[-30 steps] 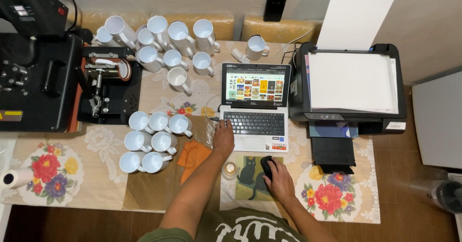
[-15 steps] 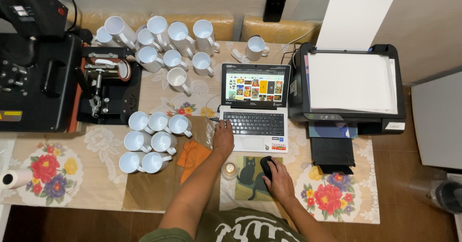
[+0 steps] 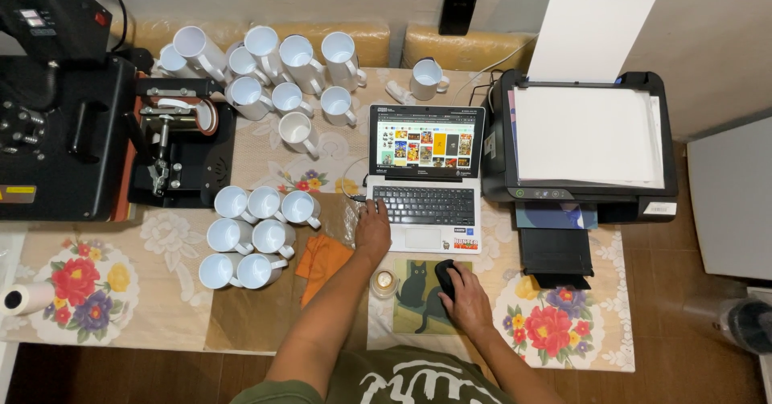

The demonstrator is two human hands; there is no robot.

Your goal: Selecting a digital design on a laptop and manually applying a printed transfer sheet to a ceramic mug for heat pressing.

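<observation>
From the head view, a surface (image 3: pixel 161 307) under a floral lace cloth fills the frame; white mugs (image 3: pixel 253 235) cluster left of centre, more at the upper left beside a black heat press (image 3: pixel 56 131); a printer (image 3: pixel 583 143) loaded with white paper sits at the right. The laptop (image 3: pixel 425 180) stands open at centre, within easy reach; the left hand (image 3: pixel 372 229) lies loosely open, fingers on the keyboard's left edge; the right hand (image 3: pixel 465 295) cups a black mouse (image 3: pixel 445 276) on a cat-printed mat (image 3: pixel 410 295), lower centre, giving it a smooth run.

The left hand (image 3: pixel 373 229) rests on the laptop (image 3: pixel 426 177) keyboard's left edge. Just below the laptop, the right hand (image 3: pixel 465 295) covers a black mouse (image 3: pixel 445 276) on a cat mousepad (image 3: pixel 414 298).
</observation>
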